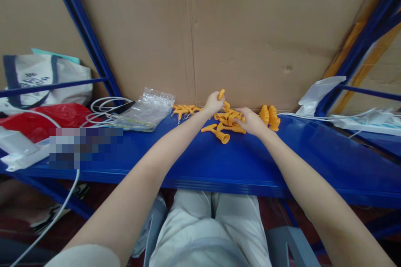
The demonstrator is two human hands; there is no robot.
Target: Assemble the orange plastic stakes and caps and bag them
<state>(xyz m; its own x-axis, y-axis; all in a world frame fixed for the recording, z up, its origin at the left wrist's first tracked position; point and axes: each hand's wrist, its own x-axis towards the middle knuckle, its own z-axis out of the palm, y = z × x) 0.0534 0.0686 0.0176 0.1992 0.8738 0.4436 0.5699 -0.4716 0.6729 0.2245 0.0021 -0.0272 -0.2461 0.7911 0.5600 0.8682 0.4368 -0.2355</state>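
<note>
My left hand (214, 102) is closed around a yellow-orange plastic piece (221, 94), whose rounded end sticks up past the fingers. My right hand (252, 122) reaches into a loose pile of similar orange plastic parts (232, 128), with thumb and fingertips pinched about one of them. Nearest the front of the pile lies a part with a flared, cup-like end (223, 137), beside a branching stem. Left of my left hand are orange branched pieces (184, 110) with small chains. Two ribbed orange pieces (273, 117) stand just right of my right hand.
The blue shelf (200, 167) is backed by a cardboard sheet (238, 41). A clear plastic bag (147, 110), white cables (103, 108), a red bag (72, 117) and a canvas bag (69, 81) are left. A white power strip (369, 122) lies right, near blue uprights.
</note>
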